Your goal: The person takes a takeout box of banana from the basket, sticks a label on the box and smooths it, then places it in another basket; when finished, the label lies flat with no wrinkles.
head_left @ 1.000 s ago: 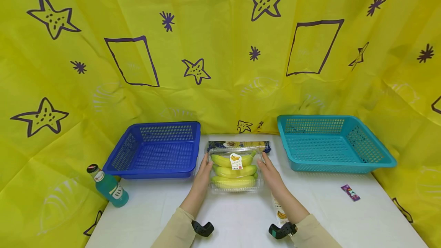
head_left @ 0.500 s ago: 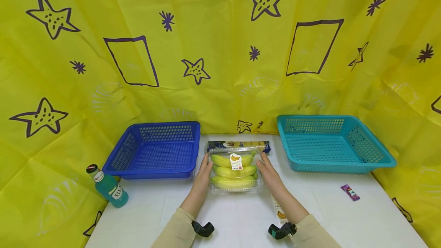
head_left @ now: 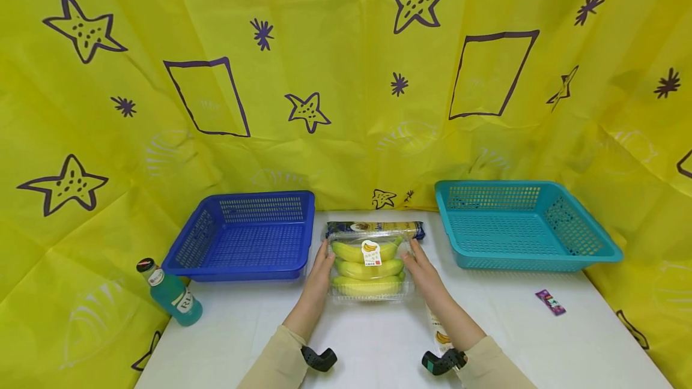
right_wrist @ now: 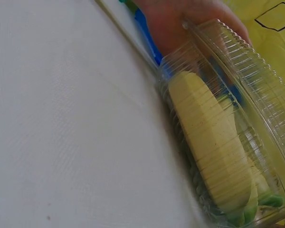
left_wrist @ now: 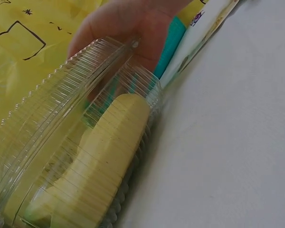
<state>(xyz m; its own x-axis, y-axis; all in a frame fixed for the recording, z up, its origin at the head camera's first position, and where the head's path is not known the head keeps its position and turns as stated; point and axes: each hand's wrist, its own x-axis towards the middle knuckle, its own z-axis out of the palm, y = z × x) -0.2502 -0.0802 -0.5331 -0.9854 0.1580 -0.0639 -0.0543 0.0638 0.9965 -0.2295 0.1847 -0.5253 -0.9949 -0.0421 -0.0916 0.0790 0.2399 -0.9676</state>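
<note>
A clear plastic clamshell box of bananas (head_left: 370, 289) stands on the white table in front of me, three yellow bananas showing through its lid. A white label (head_left: 372, 253) with a banana picture sticks to the top. My left hand (head_left: 319, 275) holds the box's left side, and my right hand (head_left: 427, 278) holds its right side, thumbs near the lid edge. In the left wrist view the right hand (left_wrist: 128, 28) shows at the far end of the box; the right wrist view has the left hand (right_wrist: 185, 23) there. Some fingers are hidden behind the plastic.
Behind the box lies a long blue-and-yellow packet (head_left: 378, 229). A blue basket (head_left: 238, 275) stands left, a teal basket (head_left: 530, 263) right. A teal bottle (head_left: 178, 300) is at far left, a small purple sachet (head_left: 550, 302) at right. A banana-printed strip (head_left: 440, 336) lies under my right wrist.
</note>
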